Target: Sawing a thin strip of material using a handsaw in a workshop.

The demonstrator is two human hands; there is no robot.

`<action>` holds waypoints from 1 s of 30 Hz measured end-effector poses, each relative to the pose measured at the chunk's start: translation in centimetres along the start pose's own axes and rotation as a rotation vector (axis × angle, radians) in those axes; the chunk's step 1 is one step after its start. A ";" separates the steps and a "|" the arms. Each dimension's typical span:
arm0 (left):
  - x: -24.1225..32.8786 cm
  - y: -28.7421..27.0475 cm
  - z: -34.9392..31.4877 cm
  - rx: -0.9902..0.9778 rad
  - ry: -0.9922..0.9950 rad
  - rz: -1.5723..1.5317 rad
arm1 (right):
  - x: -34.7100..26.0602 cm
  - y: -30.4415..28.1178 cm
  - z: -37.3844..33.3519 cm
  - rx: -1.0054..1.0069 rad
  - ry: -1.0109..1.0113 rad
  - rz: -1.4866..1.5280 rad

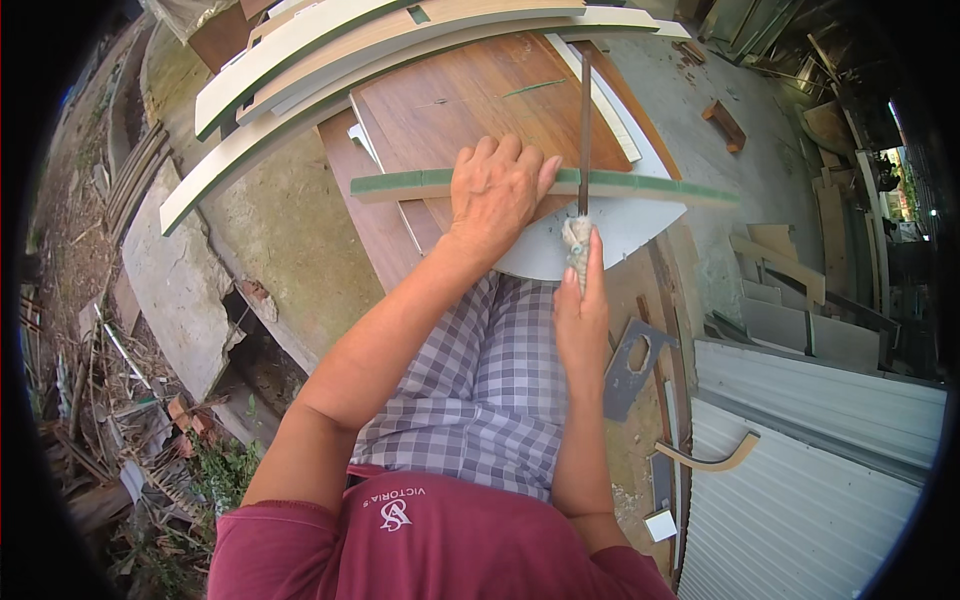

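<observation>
A long narrow board (pixel 410 184) with a green edge lies crosswise before me, its right end smeared by motion. My left hand (pixel 496 192) is closed over the board left of its middle, the thumb pointing to the right. My right hand (pixel 583 300) grips the pale, cloth-wrapped handle of a long, thin, dark-bladed tool (pixel 585 120). Its blade points away from me and crosses the green-edged board just right of my left hand. Whether it is a saw, a file or a knife cannot be made out.
Brown wood-grain panels (pixel 450 100) and a white panel (pixel 640 225) lie beneath the board. Several long pale strips (pixel 330 80) are stacked on the far side. A grey piece with a cut-out hole (pixel 622 390) and a curved strip (pixel 715 460) lie at right. Debris (pixel 130 450) covers the left ground.
</observation>
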State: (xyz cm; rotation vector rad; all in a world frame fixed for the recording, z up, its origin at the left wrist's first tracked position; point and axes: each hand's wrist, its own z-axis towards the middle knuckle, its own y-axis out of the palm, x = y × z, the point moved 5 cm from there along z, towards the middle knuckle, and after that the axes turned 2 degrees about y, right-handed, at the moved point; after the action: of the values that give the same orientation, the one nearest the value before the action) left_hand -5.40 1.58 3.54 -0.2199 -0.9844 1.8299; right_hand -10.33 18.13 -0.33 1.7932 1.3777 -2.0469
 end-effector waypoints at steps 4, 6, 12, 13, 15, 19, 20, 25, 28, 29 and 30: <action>-1.6 -0.6 0.4 -0.048 0.071 -0.079 | -1.0 0.5 2.5 -0.070 0.039 0.036; -2.6 -1.6 -0.4 -0.088 0.056 -0.030 | -1.9 0.5 2.1 -0.048 -0.038 -0.010; -2.9 -1.6 -0.6 -0.131 0.007 0.067 | -1.2 0.2 -1.7 -0.079 0.018 -0.052; -2.8 -1.3 -0.2 -0.119 -0.006 0.067 | 0.8 0.3 -3.4 -0.038 -0.025 -0.060; -2.8 -1.2 -0.1 -0.108 -0.012 0.098 | 2.2 -0.1 -5.2 -0.010 -0.072 -0.066; -2.8 -0.9 -0.4 -0.045 -0.033 0.084 | 1.1 -1.2 -4.1 -0.088 0.008 -0.028; -2.9 -0.8 -0.5 -0.046 -0.033 0.080 | 0.2 -1.1 -2.5 -0.096 -0.033 -0.031; -2.5 -0.5 -0.5 -0.027 -0.032 0.058 | -1.6 -0.7 2.6 -0.085 -0.010 -0.051; -2.7 -0.2 -0.8 -0.046 -0.044 0.087 | -0.3 -0.4 -0.8 -0.091 -0.021 -0.097; -2.6 -0.3 -0.8 -0.045 -0.047 0.089 | 0.7 -0.6 -3.4 -0.103 0.038 -0.062; -2.7 -0.5 -0.8 -0.047 -0.056 0.091 | 1.5 -0.8 -5.1 -0.114 0.102 -0.026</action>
State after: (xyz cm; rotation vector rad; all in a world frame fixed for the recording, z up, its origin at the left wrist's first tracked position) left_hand -3.35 -0.15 2.68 -0.2465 -1.0728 1.9053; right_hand -7.47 22.63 -0.63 1.8640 1.5190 -1.8708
